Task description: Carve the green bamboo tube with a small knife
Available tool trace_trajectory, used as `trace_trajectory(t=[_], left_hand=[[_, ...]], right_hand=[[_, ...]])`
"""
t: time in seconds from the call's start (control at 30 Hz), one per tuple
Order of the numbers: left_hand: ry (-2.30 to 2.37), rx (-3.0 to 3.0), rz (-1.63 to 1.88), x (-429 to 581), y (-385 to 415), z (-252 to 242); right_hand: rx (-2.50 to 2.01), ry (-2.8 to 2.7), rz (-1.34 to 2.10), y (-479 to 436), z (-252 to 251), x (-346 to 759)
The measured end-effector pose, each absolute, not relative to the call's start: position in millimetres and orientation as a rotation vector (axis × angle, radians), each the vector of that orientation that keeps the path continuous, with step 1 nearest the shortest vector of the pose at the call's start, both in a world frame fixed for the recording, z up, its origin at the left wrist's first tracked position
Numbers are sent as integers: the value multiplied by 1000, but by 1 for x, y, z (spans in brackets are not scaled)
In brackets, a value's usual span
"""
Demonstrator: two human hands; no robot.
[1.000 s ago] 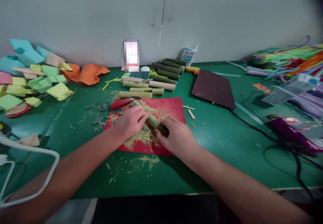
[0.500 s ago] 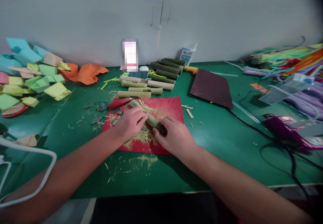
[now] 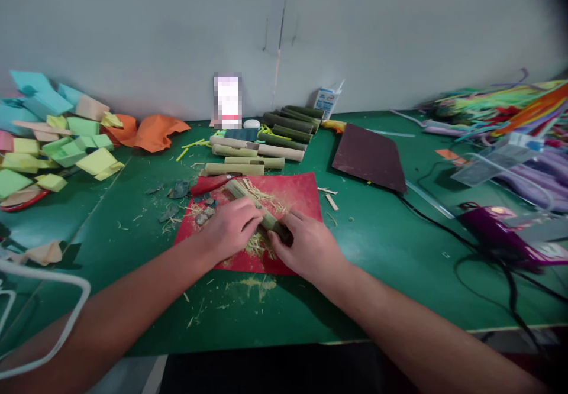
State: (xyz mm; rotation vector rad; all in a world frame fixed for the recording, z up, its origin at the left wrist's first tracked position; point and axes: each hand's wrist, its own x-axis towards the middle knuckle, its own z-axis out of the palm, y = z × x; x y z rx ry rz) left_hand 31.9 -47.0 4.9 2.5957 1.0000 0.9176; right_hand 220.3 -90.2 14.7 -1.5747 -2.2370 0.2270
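Observation:
A green bamboo stick (image 3: 248,199) lies slantwise on a red sheet (image 3: 302,193) in the middle of the green table. My right hand (image 3: 308,246) is closed round its near, dark end. My left hand (image 3: 231,228) is curled over the stick's middle, fingers pressed together on it; whether it holds a tool is hidden. Pale shavings (image 3: 257,243) lie heaped under and between my hands. A red-handled tool (image 3: 208,184) rests at the sheet's far left corner.
More bamboo pieces (image 3: 248,154) and darker green ones (image 3: 288,123) lie behind the sheet. Folded coloured papers (image 3: 57,139) pile at the left, a dark brown sheet (image 3: 368,157) and a purple glue gun (image 3: 501,234) with black cord at the right, pipe cleaners (image 3: 501,104) beyond.
My hands stay on the bamboo stick with only slight shifts; the left hand has slid a little along it. The view has drifted slightly.

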Motion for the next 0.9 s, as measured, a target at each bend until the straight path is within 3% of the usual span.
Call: trace_trajectory(t=[0.9], left_hand=[[1136, 2547, 983, 28, -42, 4]], right_hand=[[-1565, -2182, 283, -87, 13, 225]])
